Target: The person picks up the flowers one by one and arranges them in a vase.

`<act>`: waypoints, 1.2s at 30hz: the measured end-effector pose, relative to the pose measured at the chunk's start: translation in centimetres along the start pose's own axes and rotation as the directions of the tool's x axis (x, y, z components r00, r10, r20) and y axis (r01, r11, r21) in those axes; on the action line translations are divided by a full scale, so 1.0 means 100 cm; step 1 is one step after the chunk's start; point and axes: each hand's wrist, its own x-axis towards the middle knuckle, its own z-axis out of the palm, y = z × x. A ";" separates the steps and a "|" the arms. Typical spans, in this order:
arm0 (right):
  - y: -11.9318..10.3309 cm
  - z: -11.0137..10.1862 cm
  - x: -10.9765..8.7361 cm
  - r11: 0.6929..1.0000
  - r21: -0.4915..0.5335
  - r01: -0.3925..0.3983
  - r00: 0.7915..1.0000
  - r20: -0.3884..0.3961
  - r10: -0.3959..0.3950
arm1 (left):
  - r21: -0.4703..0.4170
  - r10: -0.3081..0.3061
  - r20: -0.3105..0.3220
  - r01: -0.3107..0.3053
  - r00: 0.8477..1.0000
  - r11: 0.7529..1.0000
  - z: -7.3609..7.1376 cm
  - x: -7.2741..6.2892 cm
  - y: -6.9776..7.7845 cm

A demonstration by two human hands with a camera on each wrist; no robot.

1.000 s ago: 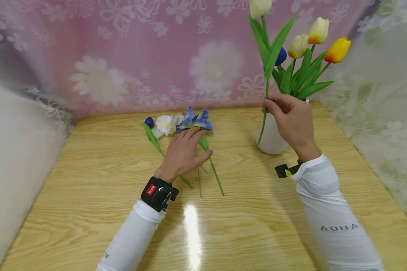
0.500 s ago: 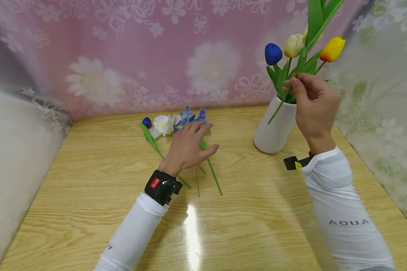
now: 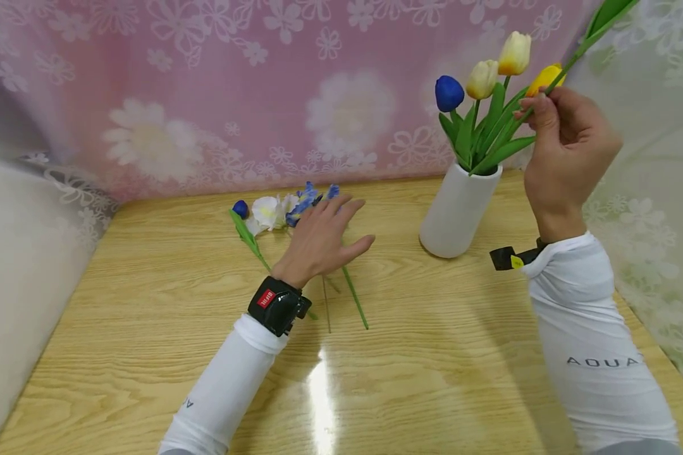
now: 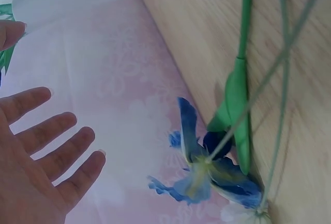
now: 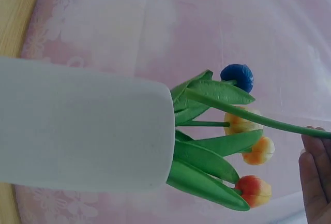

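Note:
My right hand (image 3: 572, 145) pinches the green stem (image 3: 572, 60) of a tulip between thumb and fingertips, up and to the right of the white vase (image 3: 458, 212). The stem slants, its lower tip right at the vase's mouth among the leaves; the bloom is out of view. In the vase stand a blue tulip (image 3: 449, 93), two cream tulips (image 3: 482, 79) and a yellow-orange tulip (image 3: 546, 77). My left hand (image 3: 319, 243) spreads with straight fingers above the flowers on the table, holding nothing. It partly hides a blue iris (image 4: 196, 177) there.
Left of the iris lie a white flower (image 3: 266, 212) and another blue tulip (image 3: 240, 209), their stems pointing toward me on the wooden table (image 3: 165, 303). A pink floral curtain (image 3: 233, 95) hangs right behind the table's back edge.
My right hand has moved up and right, tilting the cream tulip so its stem tip comes from in front of the vase to its mouth. My left hand has drifted slightly right.

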 end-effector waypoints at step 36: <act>0.037 -0.026 -0.020 0.903 -0.362 -0.230 0.956 0.092 0.280 | -0.024 -0.001 0.044 0.002 0.999 1.000 0.021 0.010 0.009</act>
